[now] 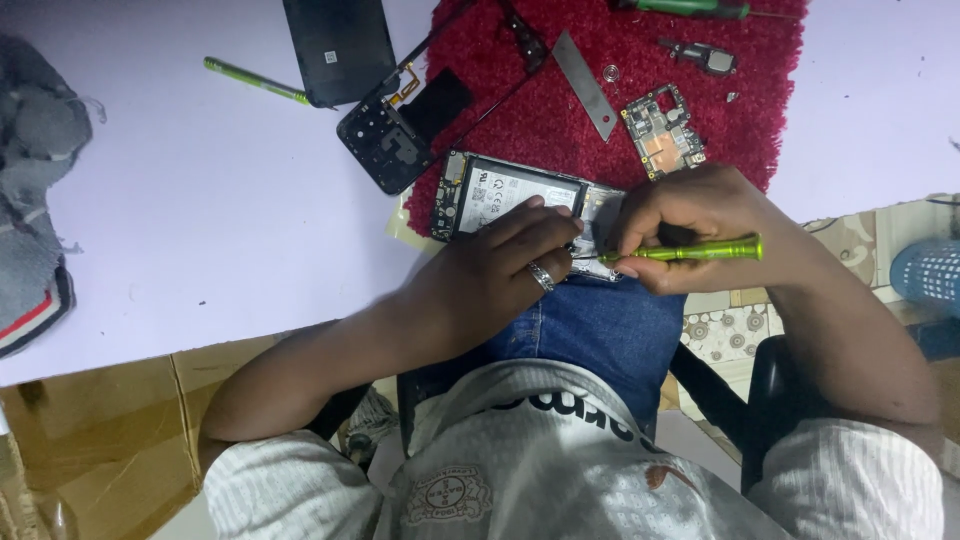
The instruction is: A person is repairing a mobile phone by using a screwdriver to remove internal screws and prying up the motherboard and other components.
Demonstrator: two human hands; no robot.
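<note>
An opened smartphone (500,192) with its battery exposed lies at the near edge of a red fuzzy mat (600,120). My left hand (500,275), a ring on one finger, rests on the phone's lower part and steadies it. My right hand (680,225) grips a green screwdriver (690,250) held almost level, its thin tip pointing left onto the phone between my two hands.
On the mat lie a circuit board (662,130), a metal blade (585,85), a small camera part (715,60) and another green-handled tool (690,8). A black back cover (340,45), a black inner frame (400,130) and a green stylus (255,82) rest on the white table. Grey cloth (35,190) lies left.
</note>
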